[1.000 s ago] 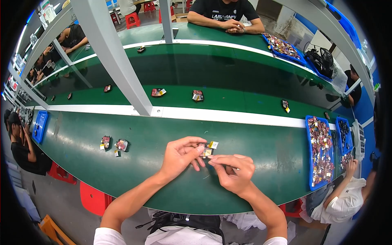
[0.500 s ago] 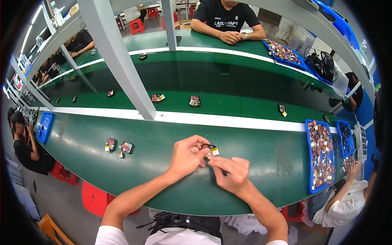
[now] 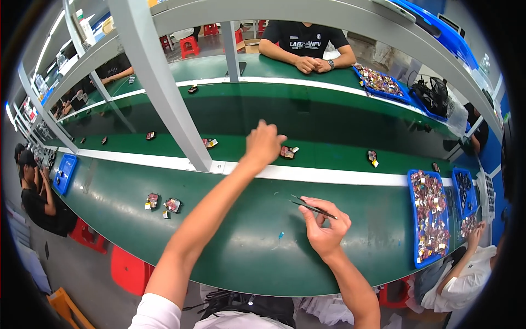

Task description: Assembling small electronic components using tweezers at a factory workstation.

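Observation:
My left hand stretches forward over the dark green belt, a little blurred, thumb and fingers apart and nothing visible in them. Just right of it on the belt lies a small dark module with reddish innards and a white-and-yellow tag. Above the near worktop, my right hand closes round a pair of dark tweezers, tips pointing left. A small blue scrap lies on the worktop left of that wrist. Two similar tagged modules, one beside another, sit left of my left forearm.
A blue tray heaped with modules stands at the right, beside a smaller blue tray of dark parts. More modules lie along the belt, one toward the right. A grey post rises left of my hand. A person sits opposite.
My left hand has left the worktop and moved forward over the belt. The module both hands were working on is out of them. My right hand has shifted slightly right, its tweezers now plainly visible.

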Demonstrator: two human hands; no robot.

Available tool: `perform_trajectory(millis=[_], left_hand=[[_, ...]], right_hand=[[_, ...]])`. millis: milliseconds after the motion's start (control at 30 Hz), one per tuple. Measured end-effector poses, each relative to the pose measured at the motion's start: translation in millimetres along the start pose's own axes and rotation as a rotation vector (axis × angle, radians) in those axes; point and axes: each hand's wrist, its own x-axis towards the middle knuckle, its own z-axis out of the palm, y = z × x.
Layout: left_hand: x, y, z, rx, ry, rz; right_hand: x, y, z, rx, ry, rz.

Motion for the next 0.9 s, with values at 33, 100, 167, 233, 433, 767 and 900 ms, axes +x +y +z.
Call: perform_trajectory(millis=[33, 100, 167, 233, 433, 767, 900], left_hand=[[6.4, -12.9, -11.1, 0.076, -0.002, 0.037], [16.5, -41.2, -26.4, 0.137, -0.107, 0.014], [23.1, -58.1, -26.9, 0.225, -0.192, -0.122], [23.4, -72.0, -27.4, 0.097, -0.241, -0.160], [27.2, -79.0, -15.5, 0.062, -0.279, -0.148], [-58.1, -51.7, -75.7, -0.222, -0.040, -0.076], [-109.4, -36.9, -86.9, -0.448, -0.050, -0.030]], right_hand=[[0.2, -2.0, 0.8, 0.002, -0.015, -0.024], [0.3, -4.5, 4.0, 0.010, -0.027, -0.033], [0.7, -6.9, 7.8, 0.034, -0.047, -0.049], [-0.2, -7.9, 10.1, 0.036, -0.037, -0.030], [-3.3, -12.3, 6.9, 0.030, -0.037, -0.022], [-6.0, -11.9, 8.8, 0.055, -0.091, 0.013], [-8.4, -15.5, 2.0, 0.119, -0.117, 0.207]])
